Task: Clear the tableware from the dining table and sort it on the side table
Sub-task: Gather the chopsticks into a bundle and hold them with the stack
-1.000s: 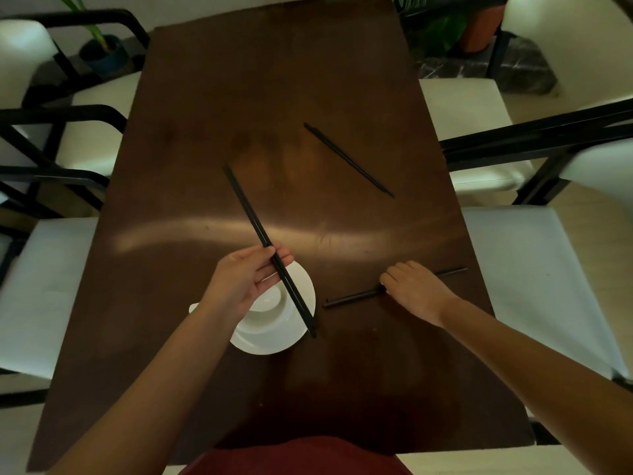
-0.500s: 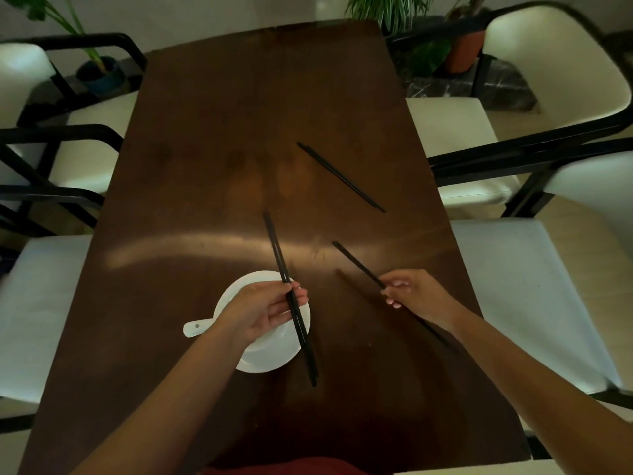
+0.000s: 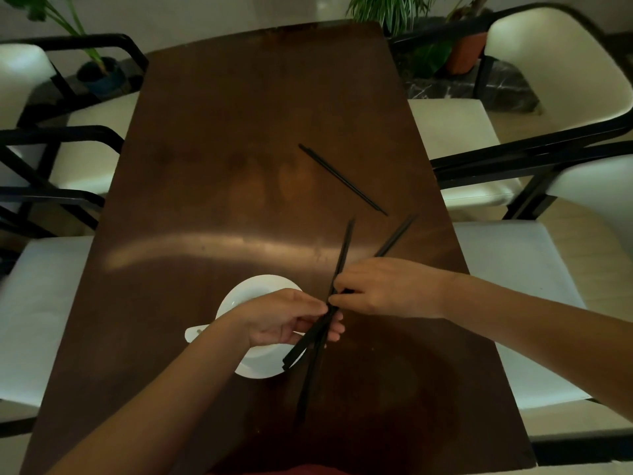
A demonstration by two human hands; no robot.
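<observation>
Above the dark wooden dining table (image 3: 239, 149) my left hand (image 3: 287, 320) grips a black chopstick (image 3: 342, 255) that points away from me. My right hand (image 3: 383, 289) grips a second black chopstick (image 3: 397, 234), which crosses the first where my fingertips meet. Under my left hand sits a white bowl (image 3: 253, 289) with a white spoon (image 3: 197, 332) whose handle sticks out to the left. Another black chopstick pair (image 3: 342, 180) lies on the table farther away.
White-cushioned chairs with black frames stand on both sides, chair (image 3: 37, 303) at the left and chair (image 3: 524, 296) at the right. Potted plants (image 3: 397, 12) stand beyond the table's far end. The side table is out of view.
My right hand lifted its chopstick and carried it left to my left hand. The left hand's chopstick swung upright, and the two now cross at my fingertips.
</observation>
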